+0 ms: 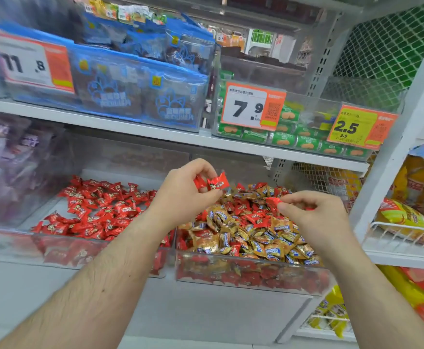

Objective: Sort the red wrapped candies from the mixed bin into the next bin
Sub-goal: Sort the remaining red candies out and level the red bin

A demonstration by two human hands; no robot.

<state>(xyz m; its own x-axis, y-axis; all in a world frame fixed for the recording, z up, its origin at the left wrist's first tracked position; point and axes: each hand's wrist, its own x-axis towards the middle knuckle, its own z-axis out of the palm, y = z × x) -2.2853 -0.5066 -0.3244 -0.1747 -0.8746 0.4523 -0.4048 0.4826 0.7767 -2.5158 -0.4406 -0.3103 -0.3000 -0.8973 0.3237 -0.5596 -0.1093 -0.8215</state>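
Note:
A clear mixed bin point(251, 275) on the right holds gold and red wrapped candies point(246, 230). Left of it, a second clear bin point(62, 250) holds only red wrapped candies point(97, 210). My left hand point(183, 195) hovers above the wall between the two bins and pinches red candies point(217, 183) in its curled fingers. My right hand point(311, 212) is over the mixed pile and pinches one red candy point(272, 201) at its fingertips.
A shelf board point(155, 132) hangs close above both bins, carrying blue snack bags point(140, 91) and green biscuit packs point(281, 137) with price tags. A white upright post point(392, 157) stands right of the mixed bin. A wire basket with yellow bags point(407, 222) lies beyond it.

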